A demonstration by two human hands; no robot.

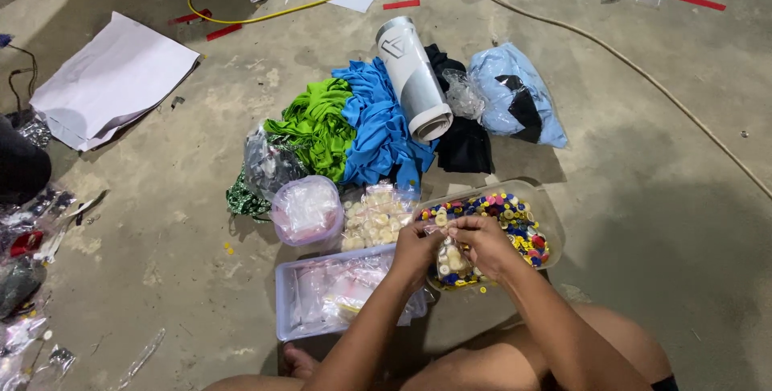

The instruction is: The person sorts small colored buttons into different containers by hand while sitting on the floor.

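Mostly hidden: my fingertips bunch together over the small bag (452,261), so its mouth can't be made out. My left hand (416,250) pinches its top edge, my right hand (481,244) grips the same bag from the other side. Bag is clear plastic, holds pale round buttons, hangs just above the tray (550,212) of mixed coloured buttons. My knees are cut off at the bottom edge. Beside the tray, a bigger bag (375,216) of cream buttons, a round tub (306,211) and a clear box (283,298) stuffed with empty bags, contents blurry. Behind, green cloth (315,125), blue cloth (378,121), a white roll (412,77).
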